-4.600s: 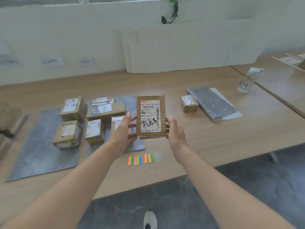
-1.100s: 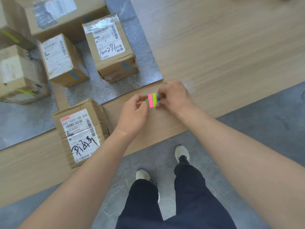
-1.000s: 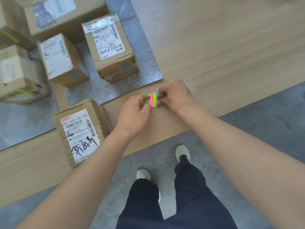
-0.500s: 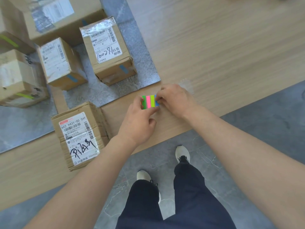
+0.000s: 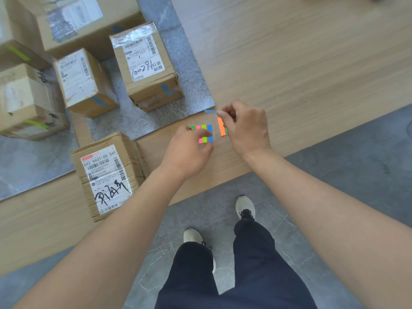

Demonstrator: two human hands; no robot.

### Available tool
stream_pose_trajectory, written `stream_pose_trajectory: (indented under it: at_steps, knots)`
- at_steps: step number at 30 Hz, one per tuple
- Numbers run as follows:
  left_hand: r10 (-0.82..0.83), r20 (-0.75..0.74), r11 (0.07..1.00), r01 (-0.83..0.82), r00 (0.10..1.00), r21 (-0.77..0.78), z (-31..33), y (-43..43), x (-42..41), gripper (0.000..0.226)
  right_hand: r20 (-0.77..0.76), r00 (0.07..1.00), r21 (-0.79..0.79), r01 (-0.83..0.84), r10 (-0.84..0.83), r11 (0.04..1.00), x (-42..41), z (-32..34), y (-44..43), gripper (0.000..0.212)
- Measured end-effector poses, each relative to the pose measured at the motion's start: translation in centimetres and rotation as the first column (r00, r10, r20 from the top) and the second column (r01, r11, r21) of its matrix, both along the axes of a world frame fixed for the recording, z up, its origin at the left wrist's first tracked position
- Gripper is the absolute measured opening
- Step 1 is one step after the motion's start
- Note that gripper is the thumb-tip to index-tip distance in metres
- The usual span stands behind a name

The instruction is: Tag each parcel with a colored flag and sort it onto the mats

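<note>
Blue flag (image 5: 210, 111) sticks out leftward from the pinching thumb and forefinger of the right hand (image 5: 245, 128), lifted off the wooden table (image 5: 289, 63). Just beneath those fingers lies an orange-and-green flag pair (image 5: 221, 127). The left hand (image 5: 189, 150) grips a four-colour flag pad (image 5: 206, 133) between bent fingertips and thumb. Left of that hand lies one handwritten parcel (image 5: 107, 175); beyond its fingers, five other parcels (image 5: 147, 63) sit on two grey mats (image 5: 196, 92).

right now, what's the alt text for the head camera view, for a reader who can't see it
A person's right hand pinches a blue flag beside a pad of colored flags that the left hand holds on a table. A labelled parcel lies at left, more parcels on a grey mat.
</note>
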State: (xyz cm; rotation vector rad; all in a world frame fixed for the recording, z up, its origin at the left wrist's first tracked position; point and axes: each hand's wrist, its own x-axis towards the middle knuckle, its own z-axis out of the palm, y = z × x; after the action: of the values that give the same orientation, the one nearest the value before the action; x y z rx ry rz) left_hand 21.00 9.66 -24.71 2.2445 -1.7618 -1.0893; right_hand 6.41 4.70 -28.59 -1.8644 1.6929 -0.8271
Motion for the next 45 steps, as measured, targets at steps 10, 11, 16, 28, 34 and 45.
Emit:
stream_pose_trajectory:
  at_steps: [10, 11, 16, 28, 34, 45]
  knots:
    - [0.763, -0.497, 0.635, -0.627, 0.414, 0.452, 5.0, -0.9, 1.3, 0.023, 0.078, 0.950, -0.345, -0.258, 0.301, 0.903, 0.3, 3.0, 3.1, 0.012]
    - [0.765, -0.501, 0.630, -0.631, 0.405, 0.453, 5.4, -0.6, 1.4, 0.018, 0.066, 0.945, -0.359, -0.278, 0.321, 0.891, 0.4, 3.3, 3.2, 0.010]
    - [0.734, -0.521, 0.660, -0.640, 0.436, 0.394, 7.5, 1.2, 2.2, 0.021, 0.037, 0.921, -0.382, -0.345, 0.388, 0.857, 0.9, 4.5, 4.4, 0.012]
    - [0.603, -0.457, 0.762, -0.642, 0.654, 0.086, 8.0, 10.3, 8.9, 0.006, 0.022, 0.948, -0.096, -0.313, 0.317, 0.945, 4.9, 5.5, 11.3, 0.038]
    - [0.581, -0.449, 0.776, -0.629, 0.679, 0.054, 7.2, 14.3, 11.1, 0.010, -0.004, 0.915, 0.023, -0.403, 0.403, 0.915, 7.2, 5.9, 14.9, 0.038]
    - [0.601, -0.471, 0.756, -0.651, 0.646, 0.073, 3.4, 17.8, 10.8, 0.004, -0.055, 0.811, 0.117, -0.575, 0.583, 0.810, 8.3, 5.1, 15.3, 0.052]
